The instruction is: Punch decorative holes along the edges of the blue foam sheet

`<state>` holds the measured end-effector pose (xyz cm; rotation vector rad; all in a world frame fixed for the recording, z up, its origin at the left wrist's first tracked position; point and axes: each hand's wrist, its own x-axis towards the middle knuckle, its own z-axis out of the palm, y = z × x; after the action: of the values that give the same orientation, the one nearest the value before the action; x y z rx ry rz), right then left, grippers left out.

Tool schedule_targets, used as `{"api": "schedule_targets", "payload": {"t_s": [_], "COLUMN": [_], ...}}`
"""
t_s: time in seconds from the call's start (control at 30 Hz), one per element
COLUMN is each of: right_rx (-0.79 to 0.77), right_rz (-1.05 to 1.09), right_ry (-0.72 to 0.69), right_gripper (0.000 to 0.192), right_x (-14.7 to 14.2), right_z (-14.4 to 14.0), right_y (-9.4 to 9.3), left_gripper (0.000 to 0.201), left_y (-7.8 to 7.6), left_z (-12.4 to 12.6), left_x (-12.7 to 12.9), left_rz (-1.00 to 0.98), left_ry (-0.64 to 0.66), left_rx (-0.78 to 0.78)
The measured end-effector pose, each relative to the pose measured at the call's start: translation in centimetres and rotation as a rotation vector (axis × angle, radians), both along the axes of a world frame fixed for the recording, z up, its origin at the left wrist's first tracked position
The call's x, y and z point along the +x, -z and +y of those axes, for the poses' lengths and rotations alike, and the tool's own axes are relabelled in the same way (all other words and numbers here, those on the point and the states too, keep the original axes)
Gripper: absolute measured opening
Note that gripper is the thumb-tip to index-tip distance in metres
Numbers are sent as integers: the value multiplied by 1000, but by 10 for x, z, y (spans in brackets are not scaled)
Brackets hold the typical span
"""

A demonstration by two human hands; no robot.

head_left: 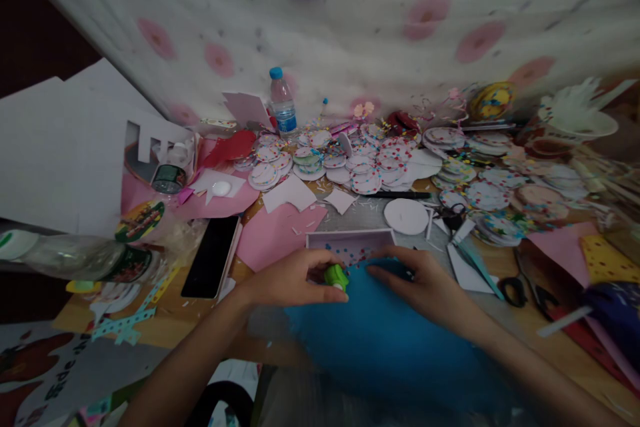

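My left hand [300, 278] is closed around a small bright green craft punch [336, 275] with a whitish part at its lower side. A large blue sheet [380, 340] spreads below both hands and hangs over the table's near edge, blurred at its lower part. My right hand [413, 280] pinches the sheet's upper edge between thumb and fingers, a short way right of the punch. Just beyond my hands sits a shallow open white box [350, 235], with tiny red and blue bits [357, 255] scattered inside.
Many white paper discs with coloured dots [365, 167] lie in piles along the back. A water bottle [283, 103] stands behind them. On the left are a phone [211, 257] and a lying plastic bottle [80, 257]; scissors [530, 280] and a teal-handled tool [477, 263] lie right.
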<state>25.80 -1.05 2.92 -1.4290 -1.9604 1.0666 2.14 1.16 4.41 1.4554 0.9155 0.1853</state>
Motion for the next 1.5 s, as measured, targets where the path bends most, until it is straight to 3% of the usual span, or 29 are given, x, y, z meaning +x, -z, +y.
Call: {"api": "schedule_targets", "payload": {"t_s": [0.63, 1.0, 1.5], "right_rx": [31, 112, 183], "right_rz": [-28, -30, -1], "right_ry": [-63, -123, -54], "right_gripper": [19, 20, 14], "right_x": [-4, -6, -2], "right_z": [6, 6, -6], "right_y": [7, 8, 10], "left_gripper": [41, 40, 34], "left_y": [8, 6, 5], "left_z": [-4, -2, -11], "left_x": [-6, -4, 8], "left_rz": [-58, 17, 80], "left_ry": [-70, -59, -67], "left_rx": [-90, 8, 148]}}
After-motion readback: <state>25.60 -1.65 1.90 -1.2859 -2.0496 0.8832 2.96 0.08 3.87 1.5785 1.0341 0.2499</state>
